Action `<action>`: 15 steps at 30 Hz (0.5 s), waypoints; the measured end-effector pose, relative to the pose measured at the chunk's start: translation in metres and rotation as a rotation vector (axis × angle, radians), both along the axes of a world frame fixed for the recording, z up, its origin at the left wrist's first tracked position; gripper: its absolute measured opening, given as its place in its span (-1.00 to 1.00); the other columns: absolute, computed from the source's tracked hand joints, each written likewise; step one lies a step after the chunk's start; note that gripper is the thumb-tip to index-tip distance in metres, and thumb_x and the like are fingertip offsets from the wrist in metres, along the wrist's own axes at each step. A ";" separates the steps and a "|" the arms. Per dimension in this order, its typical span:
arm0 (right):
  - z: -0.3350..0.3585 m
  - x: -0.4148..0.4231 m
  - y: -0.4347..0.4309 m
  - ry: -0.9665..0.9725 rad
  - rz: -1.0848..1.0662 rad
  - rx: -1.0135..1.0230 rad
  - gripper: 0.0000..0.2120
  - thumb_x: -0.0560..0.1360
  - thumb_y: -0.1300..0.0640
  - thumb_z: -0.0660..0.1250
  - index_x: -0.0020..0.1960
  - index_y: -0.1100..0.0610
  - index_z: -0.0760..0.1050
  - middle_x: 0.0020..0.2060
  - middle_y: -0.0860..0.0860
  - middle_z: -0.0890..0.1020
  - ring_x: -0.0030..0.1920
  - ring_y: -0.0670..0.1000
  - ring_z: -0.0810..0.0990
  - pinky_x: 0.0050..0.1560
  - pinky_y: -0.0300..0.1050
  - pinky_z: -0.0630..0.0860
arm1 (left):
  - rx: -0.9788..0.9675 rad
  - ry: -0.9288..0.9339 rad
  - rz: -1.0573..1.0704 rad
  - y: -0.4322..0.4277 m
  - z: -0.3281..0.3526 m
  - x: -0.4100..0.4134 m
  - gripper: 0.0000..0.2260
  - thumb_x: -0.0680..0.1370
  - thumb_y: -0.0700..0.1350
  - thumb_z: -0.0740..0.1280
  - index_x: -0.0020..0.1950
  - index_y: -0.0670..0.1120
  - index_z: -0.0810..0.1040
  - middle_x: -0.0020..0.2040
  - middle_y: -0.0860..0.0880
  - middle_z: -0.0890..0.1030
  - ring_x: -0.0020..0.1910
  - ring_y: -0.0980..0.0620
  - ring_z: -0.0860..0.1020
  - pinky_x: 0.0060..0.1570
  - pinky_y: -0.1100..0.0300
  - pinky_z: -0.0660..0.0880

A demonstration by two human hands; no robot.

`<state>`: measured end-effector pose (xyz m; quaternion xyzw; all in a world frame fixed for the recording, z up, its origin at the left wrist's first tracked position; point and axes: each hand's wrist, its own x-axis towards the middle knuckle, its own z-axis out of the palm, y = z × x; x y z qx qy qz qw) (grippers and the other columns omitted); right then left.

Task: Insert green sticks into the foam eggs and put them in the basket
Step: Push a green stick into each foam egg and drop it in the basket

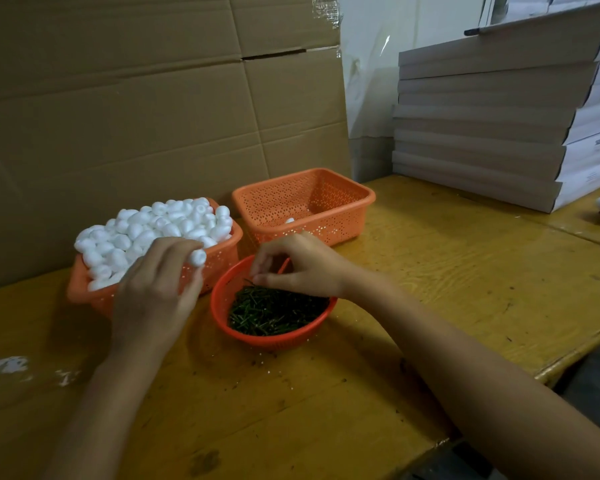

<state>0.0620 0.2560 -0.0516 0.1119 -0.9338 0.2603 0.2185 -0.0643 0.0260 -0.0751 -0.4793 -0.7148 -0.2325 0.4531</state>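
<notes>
Head — left hand [153,289] holds foam egg [198,257], right hand [302,268] pinches green stick [249,281].

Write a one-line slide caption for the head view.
Left hand holds a foam egg; right hand reaches into the bowl of green sticks.

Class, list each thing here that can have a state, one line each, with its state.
Left hand, pinching one foam egg at its fingertips.
Right hand, fingers curled over the green sticks; grip unclear.
Left basket, heaped with eggs.
Far basket, nearly empty, a lone egg inside.
Round basket, part full of sticks.
</notes>
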 end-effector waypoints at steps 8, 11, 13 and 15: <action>0.005 0.003 0.001 -0.020 0.014 -0.007 -0.88 0.57 0.09 0.50 0.07 0.09 0.71 -0.06 -0.07 0.75 -0.01 -0.16 0.69 0.11 0.01 0.59 | 0.030 -0.268 -0.273 0.013 0.001 0.010 -0.75 0.45 -0.39 0.56 0.03 -0.14 0.69 0.02 0.00 0.68 0.02 0.04 0.66 0.09 0.24 0.57; 0.006 0.003 0.001 -0.028 0.019 -0.019 -0.89 0.57 0.10 0.50 0.07 0.10 0.71 -0.05 -0.05 0.75 -0.01 -0.14 0.69 0.12 0.01 0.59 | 0.100 -0.479 -0.355 0.017 -0.001 0.012 -0.72 0.42 -0.40 0.60 0.03 -0.10 0.73 0.03 0.03 0.71 0.07 0.07 0.68 0.10 0.20 0.61; 0.006 0.003 0.002 -0.031 0.017 -0.028 -0.89 0.58 0.11 0.49 0.08 0.10 0.72 -0.06 -0.06 0.75 0.00 -0.14 0.69 0.12 0.01 0.59 | 0.143 -0.671 -0.417 0.020 -0.001 0.014 -0.67 0.39 -0.40 0.62 0.04 -0.06 0.74 0.05 0.03 0.74 0.10 0.03 0.70 0.12 0.14 0.65; 0.006 0.003 0.003 -0.030 0.017 -0.041 -0.89 0.57 0.12 0.49 0.08 0.10 0.72 -0.06 -0.07 0.75 0.01 -0.14 0.69 0.12 0.02 0.58 | 0.200 -0.852 -0.473 0.020 0.001 0.016 -0.63 0.36 -0.37 0.64 0.04 0.00 0.75 0.04 0.01 0.77 0.12 -0.01 0.73 0.12 0.19 0.66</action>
